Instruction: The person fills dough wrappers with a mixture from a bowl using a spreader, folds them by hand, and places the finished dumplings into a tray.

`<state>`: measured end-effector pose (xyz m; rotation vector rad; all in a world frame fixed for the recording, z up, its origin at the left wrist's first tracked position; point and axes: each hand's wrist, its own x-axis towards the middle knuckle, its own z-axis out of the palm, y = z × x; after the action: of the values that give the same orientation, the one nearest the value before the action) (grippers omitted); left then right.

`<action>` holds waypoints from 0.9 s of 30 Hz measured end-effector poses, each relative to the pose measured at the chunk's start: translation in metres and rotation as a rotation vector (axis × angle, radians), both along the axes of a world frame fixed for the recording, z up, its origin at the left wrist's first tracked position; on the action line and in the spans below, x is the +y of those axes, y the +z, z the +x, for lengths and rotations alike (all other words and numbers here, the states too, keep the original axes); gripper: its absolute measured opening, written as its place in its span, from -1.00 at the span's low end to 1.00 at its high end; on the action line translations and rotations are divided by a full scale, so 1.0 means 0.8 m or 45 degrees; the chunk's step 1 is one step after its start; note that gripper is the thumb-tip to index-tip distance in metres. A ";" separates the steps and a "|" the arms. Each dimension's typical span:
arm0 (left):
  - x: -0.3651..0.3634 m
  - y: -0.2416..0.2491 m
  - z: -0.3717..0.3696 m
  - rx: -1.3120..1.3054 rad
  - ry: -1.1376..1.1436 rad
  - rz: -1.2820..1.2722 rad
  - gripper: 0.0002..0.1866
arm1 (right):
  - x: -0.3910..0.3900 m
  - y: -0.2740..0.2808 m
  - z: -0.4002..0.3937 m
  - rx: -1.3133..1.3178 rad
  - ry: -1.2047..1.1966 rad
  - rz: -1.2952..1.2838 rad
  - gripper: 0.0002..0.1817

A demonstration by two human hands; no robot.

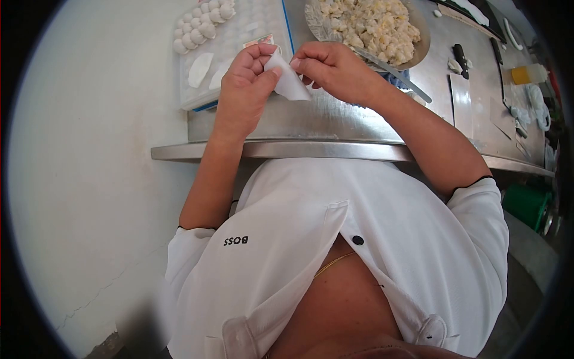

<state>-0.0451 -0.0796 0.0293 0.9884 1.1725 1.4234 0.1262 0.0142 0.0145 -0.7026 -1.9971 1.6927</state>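
Note:
My left hand (248, 81) pinches a thin white wrapper (289, 81) between thumb and fingers, above the near edge of a lidded tray. My right hand (327, 67) is just right of the wrapper, its thumb and fingertips pressed together at the wrapper's upper right edge; whether they hold anything is too small to tell. Behind my right hand sits a large metal bowl (423, 45) of chunky pale filling (376, 27), with a long metal spatula (391, 73) across its near rim. White dumplings (203, 24) stand in rows on the white tray (236, 42), near loose wrappers (200, 70).
On the steel table (335, 125) lie a black-handled cleaver (462, 99), a yellow-filled squeeze bottle (529, 74) and plastic bags (538, 106) at the right. A pale wall (89, 131) borders the left side. A green bucket (527, 206) stands below, at right.

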 end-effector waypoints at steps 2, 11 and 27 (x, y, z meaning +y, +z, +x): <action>0.000 -0.007 -0.007 0.014 -0.015 0.000 -0.64 | 0.002 0.002 0.000 -0.037 -0.073 -0.045 -0.80; 0.002 -0.004 -0.010 -0.060 0.029 -0.042 -0.63 | 0.015 0.006 0.009 -0.131 -0.051 0.090 -0.76; 0.003 -0.019 -0.021 -0.271 0.017 -0.070 -0.63 | 0.008 0.028 0.006 -0.469 0.005 0.209 -0.66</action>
<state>-0.0615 -0.0773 0.0144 0.7715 1.0572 1.4605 0.1312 0.0208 0.0372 -1.0090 -2.3528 1.4598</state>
